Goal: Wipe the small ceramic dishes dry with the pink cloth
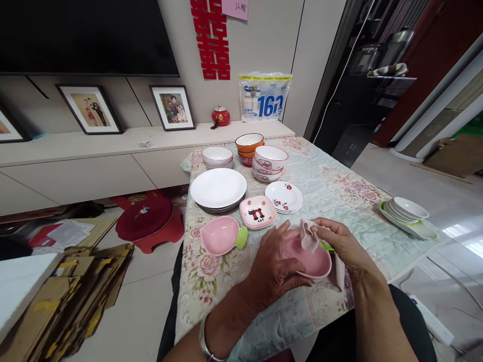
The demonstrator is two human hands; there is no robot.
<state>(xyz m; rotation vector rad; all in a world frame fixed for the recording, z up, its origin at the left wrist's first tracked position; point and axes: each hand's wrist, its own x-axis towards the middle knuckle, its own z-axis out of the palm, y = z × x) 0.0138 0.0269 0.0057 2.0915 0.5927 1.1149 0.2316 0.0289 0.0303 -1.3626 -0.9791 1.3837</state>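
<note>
My left hand grips the near left rim of a pink fruit-shaped dish held just above the table's front edge. My right hand is closed on a pink cloth and presses it into the dish. A second pink fruit-shaped dish with a green leaf handle lies on the table to the left. Beyond it sit a square pink cat plate and a small white floral plate stack.
A stack of large white plates and several bowls stand at the far end of the floral tablecloth. White saucers on a green tray sit at the right edge. Flattened cardboard lies on the floor at left.
</note>
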